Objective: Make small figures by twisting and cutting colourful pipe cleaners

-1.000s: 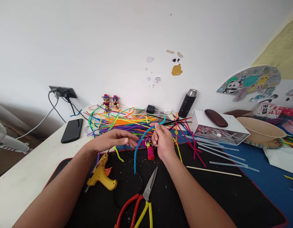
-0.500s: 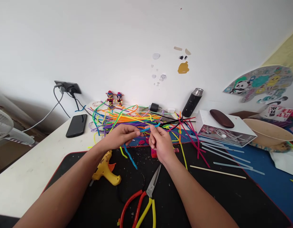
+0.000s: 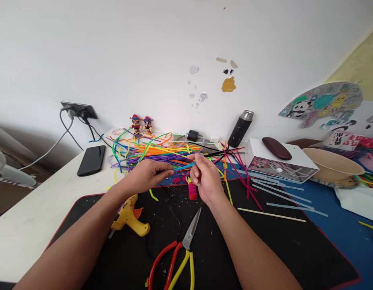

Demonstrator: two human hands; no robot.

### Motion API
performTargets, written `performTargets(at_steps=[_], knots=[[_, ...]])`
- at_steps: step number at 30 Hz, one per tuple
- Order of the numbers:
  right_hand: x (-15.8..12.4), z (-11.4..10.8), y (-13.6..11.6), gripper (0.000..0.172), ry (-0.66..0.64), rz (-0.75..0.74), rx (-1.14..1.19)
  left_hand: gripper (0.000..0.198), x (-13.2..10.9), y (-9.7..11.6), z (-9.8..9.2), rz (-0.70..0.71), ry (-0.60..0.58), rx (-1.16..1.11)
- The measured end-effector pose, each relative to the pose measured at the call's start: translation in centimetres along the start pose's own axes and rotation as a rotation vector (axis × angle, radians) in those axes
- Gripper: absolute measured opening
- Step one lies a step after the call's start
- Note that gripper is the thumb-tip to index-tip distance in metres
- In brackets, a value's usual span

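Head view. The left hand [image 3: 152, 174], at the centre left of the frame, has thumb and fingertips pinched together on one part of a blue fuzzy strip [image 3: 185, 166]. The right hand [image 3: 206, 177], just right of the frame centre, is curled with thumb and index finger closed at the strip's other visible part; the exact contact there is partly hidden. The strip spans the gap between the hands, roughly level, above the far edge of the black mat [image 3: 265, 249].

Below the right hand, near it, lies a pink wrapped figure [image 3: 191, 190]. At the lower centre, scissors [image 3: 188, 241] with red and yellow handles rest on the mat, tips pointing up the frame. A yellow glue gun [image 3: 130, 217] lies at the lower left, partly behind the left forearm. Behind the hands is a pile of coloured strips [image 3: 162, 153].

Step in hand, as judged: manual handling of the strip, apparently straightening or shaping it. Scissors and glue gun are unheld. The next move calls for a firm fingertip pinch at both points and even, light tension, since the strip probably bends easily.
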State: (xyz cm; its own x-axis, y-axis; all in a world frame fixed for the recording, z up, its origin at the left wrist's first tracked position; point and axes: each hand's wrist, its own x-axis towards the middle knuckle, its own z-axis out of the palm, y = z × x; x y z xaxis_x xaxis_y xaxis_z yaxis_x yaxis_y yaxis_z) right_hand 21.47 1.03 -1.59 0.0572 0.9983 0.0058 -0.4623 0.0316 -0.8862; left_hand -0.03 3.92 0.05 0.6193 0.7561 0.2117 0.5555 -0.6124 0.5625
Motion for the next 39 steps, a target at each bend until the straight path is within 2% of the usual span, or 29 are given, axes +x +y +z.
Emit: performTargets(at_steps=[5,11,14,16,20,22,24,27,31,36,39], knots=[[0.1,-0.1,0.2,0.041,0.002,-0.018,-0.017,0.039,0.0,-0.5,-0.5,-0.058,-0.009,-0.024],[-0.3,0.4,1.2,0.044,-0.063,0.037,-0.054,0.037,0.2,1.1,1.2,-0.005,0.022,-0.097],[-0.5,0.6,1.4,0.046,-0.089,0.054,-0.055,0.031,0.3,1.2,1.7,-0.046,0.030,-0.128],[-0.5,0.6,1.2,0.046,-0.083,0.046,-0.040,0.036,0.2,1.1,1.4,-0.097,0.018,-0.236],[-0.4,0.5,0.9,0.045,-0.065,0.046,-0.028,0.048,-0.1,1.2,0.2,-0.205,-0.131,-0.546],[-0.3,0.4,0.9,0.044,-0.066,0.047,-0.034,0.050,-0.2,1.3,-0.1,-0.224,-0.221,-0.606],[-0.4,0.5,1.0,0.045,-0.069,0.044,-0.037,0.051,-0.2,1.4,-0.3,-0.221,-0.256,-0.618],[-0.4,0.5,1.0,0.046,-0.070,0.035,-0.040,0.049,-0.1,1.5,-0.3,-0.211,-0.221,-0.639],[-0.4,0.6,1.2,0.048,-0.049,0.032,-0.053,0.044,0.0,1.8,0.3,-0.193,-0.099,-0.657],[-0.5,0.7,1.5,0.048,-0.030,0.042,-0.063,0.028,-0.1,2.2,1.1,-0.144,0.040,-0.545],[-0.7,0.8,1.5,0.048,-0.047,0.049,-0.085,0.031,-0.1,2.3,0.9,-0.176,0.091,-0.525]])
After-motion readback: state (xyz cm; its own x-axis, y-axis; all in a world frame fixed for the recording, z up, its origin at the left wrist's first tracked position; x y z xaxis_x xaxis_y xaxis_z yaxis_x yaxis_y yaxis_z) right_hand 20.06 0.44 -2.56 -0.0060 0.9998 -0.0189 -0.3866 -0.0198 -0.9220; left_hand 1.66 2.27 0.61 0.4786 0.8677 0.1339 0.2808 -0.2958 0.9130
